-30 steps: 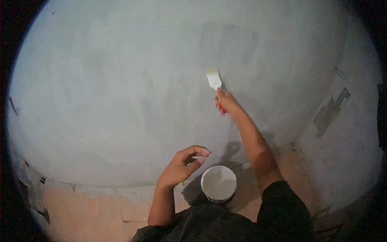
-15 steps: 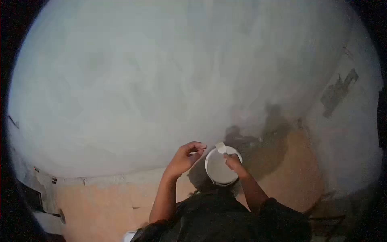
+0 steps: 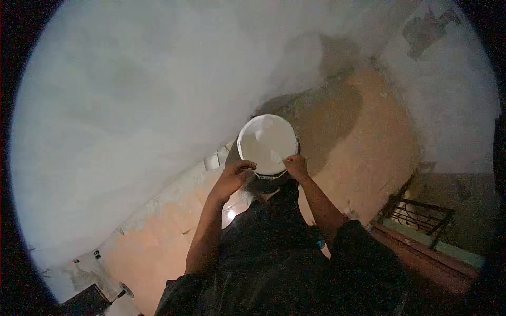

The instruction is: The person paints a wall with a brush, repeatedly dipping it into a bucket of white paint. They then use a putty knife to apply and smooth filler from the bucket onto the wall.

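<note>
A round white bucket (image 3: 239, 138) stands in front of me, holding pale liquid that looks like paint. My left hand (image 3: 232, 179) is at the near left of its rim, fingers bent and closed against the edge. On the near right side, my right hand (image 3: 297, 166) is closed at the rim. A thin pale bit shows by its fingers, seemingly part of the flat paintbrush it held a moment before; the brush head cannot be made out against the liquid.
A large whitish wall (image 3: 132, 105) rises ahead and to the left, meeting an orange-brown floor (image 3: 369, 152). Shadows fall beyond the bucket. A dark metal rack (image 3: 421, 213) stands at right. Dark objects (image 3: 87, 300) lie at lower left.
The view has turned and tipped down. The bucket now appears higher and further left. My right hand has gone from above the bucket to its near rim, and my left hand has come to the rim.
</note>
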The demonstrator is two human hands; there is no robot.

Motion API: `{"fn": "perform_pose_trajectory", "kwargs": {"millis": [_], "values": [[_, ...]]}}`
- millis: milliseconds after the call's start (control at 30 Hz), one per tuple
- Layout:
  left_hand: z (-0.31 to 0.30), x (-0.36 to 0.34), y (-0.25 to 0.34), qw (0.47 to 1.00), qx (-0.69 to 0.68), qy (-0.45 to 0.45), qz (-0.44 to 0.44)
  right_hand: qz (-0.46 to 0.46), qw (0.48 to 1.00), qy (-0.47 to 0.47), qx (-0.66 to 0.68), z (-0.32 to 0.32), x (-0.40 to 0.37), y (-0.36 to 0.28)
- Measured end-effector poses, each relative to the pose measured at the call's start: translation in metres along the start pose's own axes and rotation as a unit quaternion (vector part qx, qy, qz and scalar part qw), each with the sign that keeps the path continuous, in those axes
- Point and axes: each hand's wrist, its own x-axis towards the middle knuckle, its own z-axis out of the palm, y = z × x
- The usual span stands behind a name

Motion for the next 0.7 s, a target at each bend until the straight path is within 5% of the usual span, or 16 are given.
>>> {"fn": "perform_pose_trajectory", "kwargs": {"millis": [267,333,367,500,700], "values": [[0.017,0.015,-0.033,0.995,0.016,0.021,-0.092,-0.004,0.998,-0.005,0.069,0.054,0.067,0.002],[0.016,0.012,-0.030,0.994,0.047,0.009,-0.102,0.222,0.889,-0.015,0.399,0.053,0.071,-0.016],[0.018,0.010,-0.036,0.995,0.028,0.033,-0.094,0.235,0.862,-0.078,0.442,0.048,0.076,-0.019],[0.020,0.007,-0.054,0.995,-0.003,0.063,-0.077,0.292,0.755,-0.088,0.581,0.089,0.102,-0.005],[0.023,0.007,-0.056,0.996,-0.003,0.052,-0.074,0.321,0.713,-0.068,0.619,0.119,0.124,0.003]]}}
